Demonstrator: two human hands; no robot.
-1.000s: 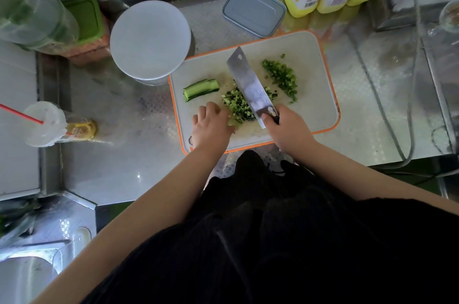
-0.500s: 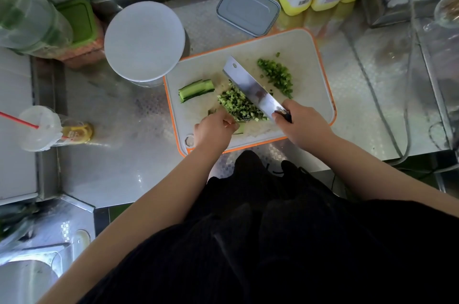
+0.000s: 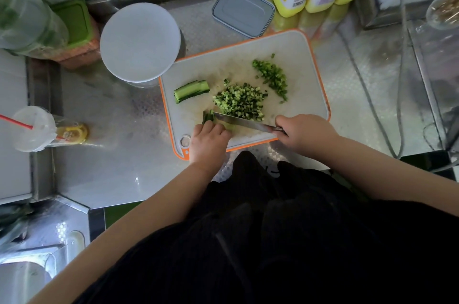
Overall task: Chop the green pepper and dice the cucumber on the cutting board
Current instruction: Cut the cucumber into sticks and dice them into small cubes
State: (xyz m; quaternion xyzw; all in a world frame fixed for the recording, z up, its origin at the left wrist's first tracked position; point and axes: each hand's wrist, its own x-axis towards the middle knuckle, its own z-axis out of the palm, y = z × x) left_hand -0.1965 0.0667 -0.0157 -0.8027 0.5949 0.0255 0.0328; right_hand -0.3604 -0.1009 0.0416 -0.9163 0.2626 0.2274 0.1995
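On the steel bench, the orange-rimmed cutting board carries two heaps of green dice: the cucumber cubes in the middle and the finer chopped pepper beyond them to the right. A half second ago the knife stood tilted over the cubes; now it lies low and almost level along the board's near edge, its tip touching the cucumber strips. The right hand has its grip wrapped round the handle, and has swung out to the right. The left hand curls its fingers onto those strips, pinning them down. An uncut cucumber piece lies apart at the board's left, where it was before.
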